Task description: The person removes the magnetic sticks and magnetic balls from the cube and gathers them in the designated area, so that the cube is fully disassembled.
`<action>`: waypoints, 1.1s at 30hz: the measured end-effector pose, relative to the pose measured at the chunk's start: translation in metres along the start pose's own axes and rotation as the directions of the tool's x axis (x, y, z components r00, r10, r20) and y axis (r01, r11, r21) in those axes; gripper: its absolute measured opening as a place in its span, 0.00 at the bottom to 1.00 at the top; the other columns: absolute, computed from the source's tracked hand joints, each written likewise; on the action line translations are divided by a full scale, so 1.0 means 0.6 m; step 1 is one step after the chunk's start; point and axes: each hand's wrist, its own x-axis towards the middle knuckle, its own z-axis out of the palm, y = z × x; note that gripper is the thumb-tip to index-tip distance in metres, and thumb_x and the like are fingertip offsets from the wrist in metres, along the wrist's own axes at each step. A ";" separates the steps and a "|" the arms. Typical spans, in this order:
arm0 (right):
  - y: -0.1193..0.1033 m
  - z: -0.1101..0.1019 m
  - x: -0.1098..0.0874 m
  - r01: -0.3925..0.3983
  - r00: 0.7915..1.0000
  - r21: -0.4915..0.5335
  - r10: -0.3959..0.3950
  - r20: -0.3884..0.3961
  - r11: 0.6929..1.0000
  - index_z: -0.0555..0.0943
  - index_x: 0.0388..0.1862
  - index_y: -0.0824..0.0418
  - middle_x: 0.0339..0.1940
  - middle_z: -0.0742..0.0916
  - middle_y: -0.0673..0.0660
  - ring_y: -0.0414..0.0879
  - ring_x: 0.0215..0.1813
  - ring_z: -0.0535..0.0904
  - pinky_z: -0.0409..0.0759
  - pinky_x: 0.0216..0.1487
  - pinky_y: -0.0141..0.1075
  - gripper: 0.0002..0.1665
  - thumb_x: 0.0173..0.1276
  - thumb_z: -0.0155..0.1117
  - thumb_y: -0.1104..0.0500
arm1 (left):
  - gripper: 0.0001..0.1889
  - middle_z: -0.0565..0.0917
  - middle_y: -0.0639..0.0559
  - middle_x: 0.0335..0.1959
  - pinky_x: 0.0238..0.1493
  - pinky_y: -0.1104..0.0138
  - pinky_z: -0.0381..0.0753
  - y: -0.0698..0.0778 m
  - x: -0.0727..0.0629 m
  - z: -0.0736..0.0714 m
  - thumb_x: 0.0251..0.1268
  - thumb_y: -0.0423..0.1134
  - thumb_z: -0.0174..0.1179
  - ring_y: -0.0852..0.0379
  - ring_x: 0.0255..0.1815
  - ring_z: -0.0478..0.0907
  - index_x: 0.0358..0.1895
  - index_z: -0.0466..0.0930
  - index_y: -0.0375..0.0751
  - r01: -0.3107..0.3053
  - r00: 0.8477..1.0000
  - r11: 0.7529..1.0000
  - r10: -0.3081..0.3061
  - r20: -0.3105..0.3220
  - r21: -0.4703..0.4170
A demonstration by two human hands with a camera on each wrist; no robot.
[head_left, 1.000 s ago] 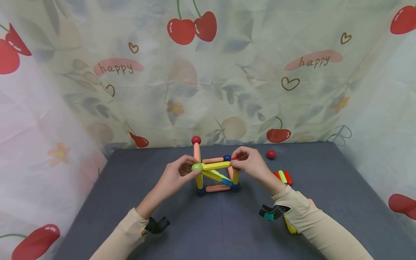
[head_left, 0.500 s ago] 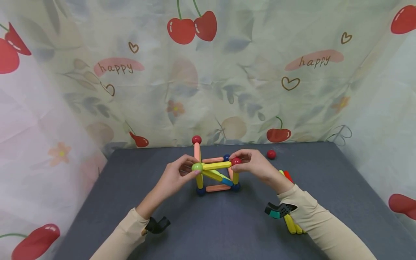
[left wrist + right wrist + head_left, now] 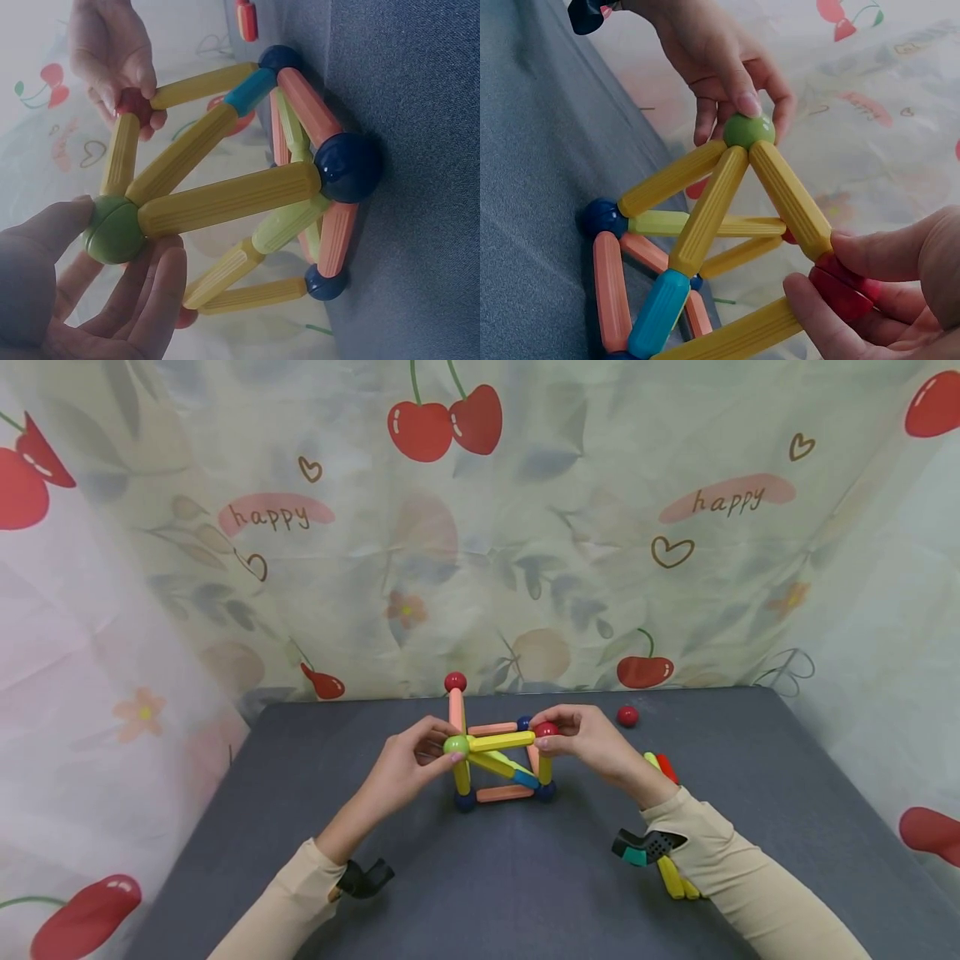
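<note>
In the head view my left hand (image 3: 408, 764) pinches a green ball (image 3: 456, 746) at a top corner of a frame of magnetic rods and balls. My right hand (image 3: 588, 743) grips a red ball (image 3: 546, 731) between thumb and fingers. A yellow rod (image 3: 501, 741) spans the two balls. In the right wrist view, more yellow rods (image 3: 712, 217) run down from the green ball, one joined to a blue rod (image 3: 658, 307). Dark blue balls (image 3: 349, 166) and salmon rods (image 3: 311, 105) form the base on the table. Another red ball (image 3: 455, 682) tops a salmon rod at the back left.
A loose red ball (image 3: 627, 716) lies on the dark table (image 3: 510, 877) at the back right. Several rods, with a yellow rod (image 3: 670, 877) among them, lie partly hidden under my right forearm. A patterned curtain (image 3: 480, 568) stands behind the table.
My right hand has shifted slightly right, and its fingers, which mostly covered the red ball, now leave it in view. My left hand stays on the green ball.
</note>
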 end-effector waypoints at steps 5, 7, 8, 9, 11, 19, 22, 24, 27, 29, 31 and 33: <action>-0.001 0.002 0.000 0.002 1.000 -0.002 -0.002 0.006 1.000 0.79 0.57 0.67 0.51 0.86 0.65 0.48 0.45 0.86 0.86 0.53 0.40 0.20 0.69 0.66 0.61 | 0.14 0.87 0.52 0.47 0.45 0.64 0.86 -0.002 0.002 0.001 0.65 0.47 0.66 0.58 0.42 0.85 0.52 0.78 0.55 0.006 1.000 1.000 -0.006 0.001 0.001; -0.002 0.003 0.000 0.005 1.000 -0.006 -0.005 0.009 1.000 0.78 0.58 0.67 0.50 0.86 0.65 0.49 0.45 0.86 0.86 0.54 0.42 0.20 0.70 0.65 0.60 | 0.14 0.87 0.52 0.47 0.46 0.64 0.86 -0.002 0.002 0.001 0.65 0.47 0.66 0.58 0.42 0.85 0.52 0.78 0.56 0.012 1.000 1.000 -0.012 0.003 0.000; -0.002 0.003 0.000 0.007 1.000 -0.006 -0.007 0.011 1.000 0.78 0.57 0.67 0.50 0.86 0.65 0.50 0.46 0.86 0.86 0.54 0.43 0.20 0.70 0.65 0.60 | 0.14 0.87 0.52 0.47 0.46 0.64 0.86 -0.002 0.002 0.001 0.65 0.47 0.66 0.58 0.42 0.85 0.52 0.78 0.56 0.014 1.000 1.000 -0.014 0.004 -0.001; -0.002 0.003 0.000 0.009 1.000 -0.006 -0.009 0.014 1.000 0.79 0.57 0.67 0.50 0.86 0.65 0.51 0.46 0.86 0.86 0.54 0.43 0.20 0.70 0.65 0.59 | 0.14 0.87 0.52 0.47 0.46 0.64 0.86 -0.002 0.002 0.001 0.65 0.47 0.66 0.58 0.42 0.85 0.52 0.78 0.56 0.015 1.000 1.000 -0.015 0.004 -0.002; -0.003 0.003 0.001 0.013 1.000 -0.003 -0.013 0.020 1.000 0.79 0.56 0.66 0.50 0.86 0.65 0.53 0.47 0.86 0.86 0.54 0.44 0.19 0.70 0.64 0.58 | 0.15 0.87 0.52 0.48 0.46 0.64 0.86 -0.002 0.002 0.000 0.65 0.47 0.66 0.58 0.42 0.85 0.52 0.78 0.56 0.014 1.000 1.000 -0.014 0.005 -0.004; -0.005 0.004 0.002 0.030 0.999 0.003 -0.030 0.038 1.000 0.77 0.58 0.68 0.51 0.85 0.66 0.50 0.46 0.85 0.87 0.51 0.43 0.21 0.72 0.62 0.56 | 0.14 0.87 0.52 0.47 0.45 0.64 0.86 -0.004 0.002 -0.002 0.65 0.47 0.66 0.58 0.42 0.85 0.52 0.78 0.55 0.001 1.000 1.000 -0.001 0.000 -0.009; -0.007 0.005 0.001 0.036 0.998 0.017 -0.036 0.046 0.999 0.77 0.58 0.67 0.51 0.85 0.67 0.46 0.46 0.85 0.87 0.52 0.44 0.20 0.74 0.60 0.56 | 0.14 0.87 0.52 0.47 0.45 0.64 0.86 -0.003 0.002 -0.002 0.65 0.47 0.66 0.58 0.42 0.85 0.52 0.79 0.55 0.007 1.000 1.000 -0.007 0.001 -0.009; -0.007 0.006 0.001 0.036 0.998 0.027 -0.038 0.047 0.999 0.77 0.58 0.67 0.52 0.84 0.66 0.45 0.47 0.84 0.86 0.52 0.45 0.19 0.75 0.58 0.56 | 0.14 0.87 0.52 0.48 0.45 0.64 0.86 -0.002 0.001 -0.001 0.65 0.46 0.66 0.58 0.42 0.85 0.52 0.79 0.55 0.012 1.000 1.000 -0.012 0.002 -0.008; -0.007 0.008 0.001 0.037 0.998 0.032 -0.039 0.046 0.999 0.77 0.58 0.65 0.52 0.83 0.66 0.45 0.48 0.84 0.86 0.52 0.45 0.18 0.77 0.55 0.55 | 0.15 0.87 0.52 0.48 0.46 0.64 0.86 -0.001 0.001 -0.001 0.64 0.47 0.66 0.58 0.42 0.85 0.52 0.79 0.55 0.016 1.000 1.000 -0.016 0.001 -0.007; -0.007 0.009 0.001 0.036 0.998 0.038 -0.037 0.041 0.999 0.77 0.58 0.65 0.52 0.83 0.65 0.46 0.49 0.84 0.86 0.52 0.45 0.18 0.77 0.54 0.55 | 0.15 0.87 0.52 0.47 0.46 0.64 0.86 -0.001 0.001 0.000 0.64 0.47 0.66 0.58 0.42 0.85 0.52 0.79 0.55 0.017 1.000 1.000 -0.017 -0.001 -0.005; -0.006 0.010 0.000 0.035 0.999 0.048 -0.037 0.037 0.998 0.77 0.58 0.64 0.51 0.83 0.64 0.48 0.50 0.84 0.86 0.52 0.45 0.18 0.77 0.54 0.55 | 0.15 0.87 0.52 0.47 0.46 0.64 0.86 -0.001 0.001 0.000 0.64 0.47 0.66 0.58 0.42 0.85 0.52 0.79 0.55 0.017 1.000 1.000 -0.017 -0.002 -0.005; -0.005 0.012 0.000 0.046 0.998 0.057 -0.048 0.036 0.997 0.76 0.58 0.64 0.50 0.82 0.64 0.50 0.51 0.83 0.86 0.52 0.45 0.18 0.78 0.53 0.55 | 0.15 0.87 0.53 0.48 0.46 0.64 0.86 -0.002 0.001 0.000 0.64 0.47 0.66 0.58 0.42 0.85 0.52 0.79 0.55 0.017 1.000 1.000 -0.017 -0.002 -0.006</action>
